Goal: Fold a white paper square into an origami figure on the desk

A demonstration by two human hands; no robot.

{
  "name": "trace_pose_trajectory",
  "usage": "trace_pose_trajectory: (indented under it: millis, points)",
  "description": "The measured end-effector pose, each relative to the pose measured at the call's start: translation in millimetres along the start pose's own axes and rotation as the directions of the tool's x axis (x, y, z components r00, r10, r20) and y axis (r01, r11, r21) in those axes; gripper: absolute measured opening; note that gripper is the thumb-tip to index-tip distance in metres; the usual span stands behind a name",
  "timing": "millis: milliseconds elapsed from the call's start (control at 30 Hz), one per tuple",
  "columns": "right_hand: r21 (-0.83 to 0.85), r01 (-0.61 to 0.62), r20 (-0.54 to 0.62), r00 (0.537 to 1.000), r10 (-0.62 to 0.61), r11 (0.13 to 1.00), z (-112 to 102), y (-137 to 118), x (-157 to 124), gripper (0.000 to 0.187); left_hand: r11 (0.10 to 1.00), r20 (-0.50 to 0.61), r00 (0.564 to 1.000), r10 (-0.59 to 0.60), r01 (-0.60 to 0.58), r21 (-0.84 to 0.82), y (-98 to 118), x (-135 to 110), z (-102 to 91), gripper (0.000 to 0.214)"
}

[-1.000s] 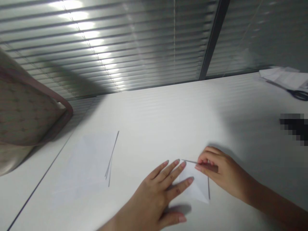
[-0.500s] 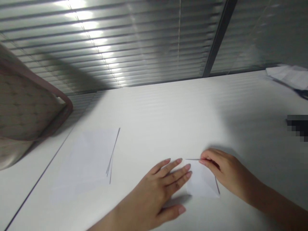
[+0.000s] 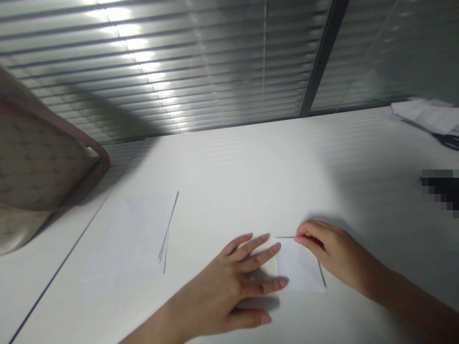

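Lower centre: left hand (image 3: 234, 282), fingers spread, apparently steadies white paper (image 3: 298, 267); at lower right, right hand (image 3: 328, 242) pinches its upper edge, presumably for control.

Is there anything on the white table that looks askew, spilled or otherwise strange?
Slightly askew: the loose white paper sheets at the left. Their dark right edges cross and fan apart instead of lining up. The black shape at the picture's right edge appears coarsely pixelated. I see no spill.

A passage runs between loose sheets (image 3: 132, 234) and left hand (image 3: 229, 286); a bag (image 3: 39, 157) blocks the far left.
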State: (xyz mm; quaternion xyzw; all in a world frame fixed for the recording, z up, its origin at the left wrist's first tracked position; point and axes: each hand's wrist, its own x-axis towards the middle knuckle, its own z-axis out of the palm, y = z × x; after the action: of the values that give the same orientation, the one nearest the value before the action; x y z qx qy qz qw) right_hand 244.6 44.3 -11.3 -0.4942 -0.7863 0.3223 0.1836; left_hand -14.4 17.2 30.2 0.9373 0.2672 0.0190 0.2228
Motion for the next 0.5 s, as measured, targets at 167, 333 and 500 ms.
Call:
trace_pose_trajectory:
  millis: [167,333,500]
  points:
    - [-0.012,-0.002,-0.003,1.000,0.002,1.000,0.8,-3.3,-1.5,0.013,1.000,-0.040,0.999,0.018,-0.019,-0.021,0.8,1.9,0.9,0.052]
    - [-0.071,0.031,-0.046,0.998,-0.034,0.997,3.6,-2.3,-2.6,0.015,0.999,-0.042,0.998,0.040,-0.041,-0.025,1.9,2.4,1.3,0.053]
    - [-0.071,0.011,-0.032,0.999,-0.014,0.997,2.4,-5.5,-3.6,0.015,0.999,0.030,0.999,0.019,-0.020,0.026,2.6,2.4,-0.2,0.050]
